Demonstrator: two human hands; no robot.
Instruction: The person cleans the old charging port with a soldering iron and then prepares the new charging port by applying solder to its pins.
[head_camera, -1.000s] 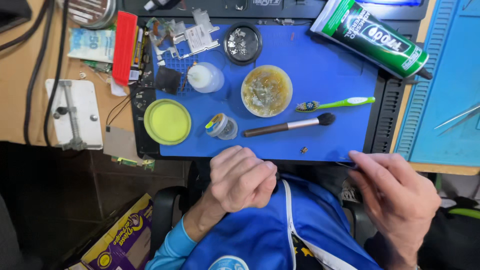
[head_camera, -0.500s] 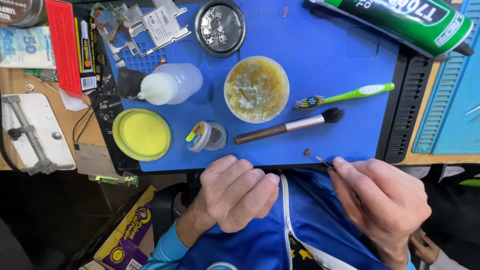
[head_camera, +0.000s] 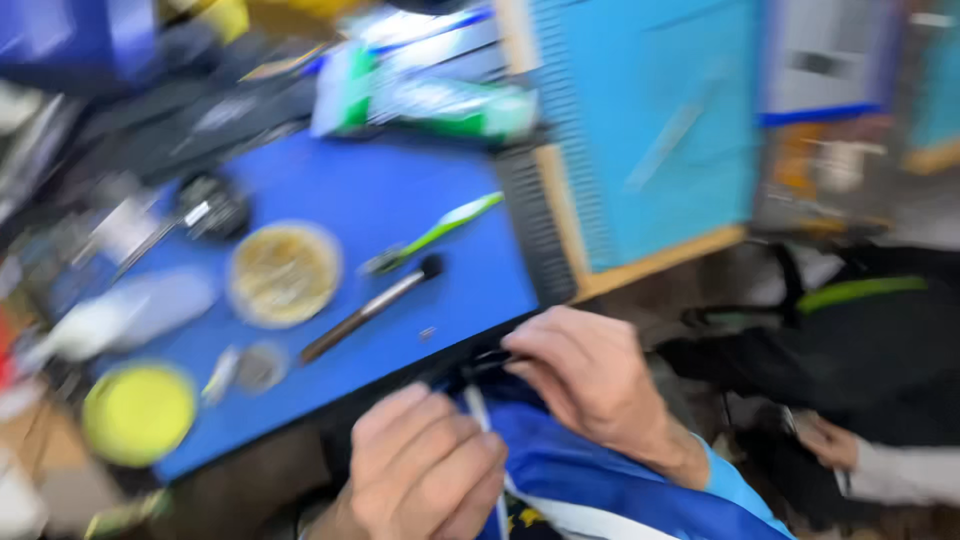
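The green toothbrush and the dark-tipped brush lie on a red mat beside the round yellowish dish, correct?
Not quite: the head view shows the mat is blue, not red. The green toothbrush and the dark-tipped brush do lie on it beside the round yellowish dish.

Right hand nearer mat edge (view blurred)

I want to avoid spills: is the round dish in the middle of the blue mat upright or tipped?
Upright. The round dish sits flat on the blue mat, its open top facing up with yellowish contents inside.

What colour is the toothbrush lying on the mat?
Green and white toothbrush, seen in the head view, though blurred.
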